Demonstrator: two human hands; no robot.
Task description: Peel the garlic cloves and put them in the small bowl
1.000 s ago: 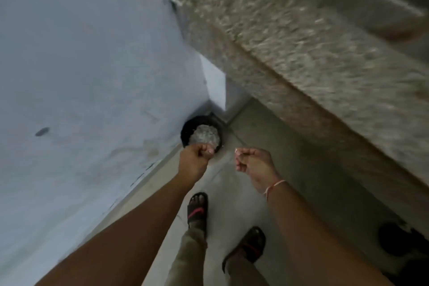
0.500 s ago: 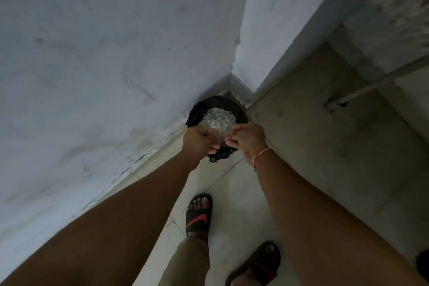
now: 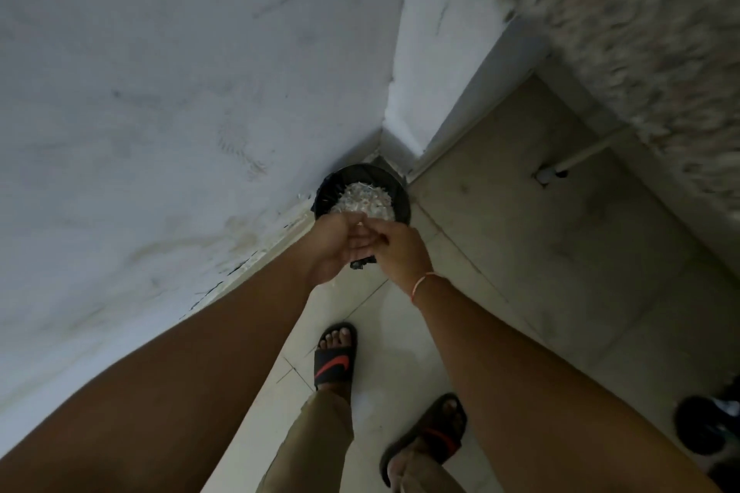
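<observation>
The left hand point(image 3: 340, 242) and the right hand point(image 3: 394, 248) are pressed together over the near rim of a black bin point(image 3: 400, 200) that stands on the floor in the corner where two walls meet. The left palm is turned up with its fingers loosely spread, and the right hand's fingers lie curled across it, as if brushing something off. Whether either hand actually pinches anything I cannot tell; a few pale flecks show at the left fingertips, too small to name.

A second ago the hands were apart, both clenched into loose fists, short of the bin. Half a second ago they had come together over it, fists still closed. Now the left hand has opened flat and the right is wiping along it. My reading is that the fists carried garlic skins and these are being shaken into the bin, which already holds a heap of pale scraps point(image 3: 362, 200) that look like skins. That would make this a clean-up step, not peeling itself.

No garlic cloves and no small bowl are in view, so how many cloves are done cannot be judged here.

The view has also swung: the speckled counter edge point(image 3: 620, 32) has slid off toward the upper right, and more of the tiled floor point(image 3: 400, 332) shows, with the person's sandals point(image 3: 335, 358) standing on it.
</observation>
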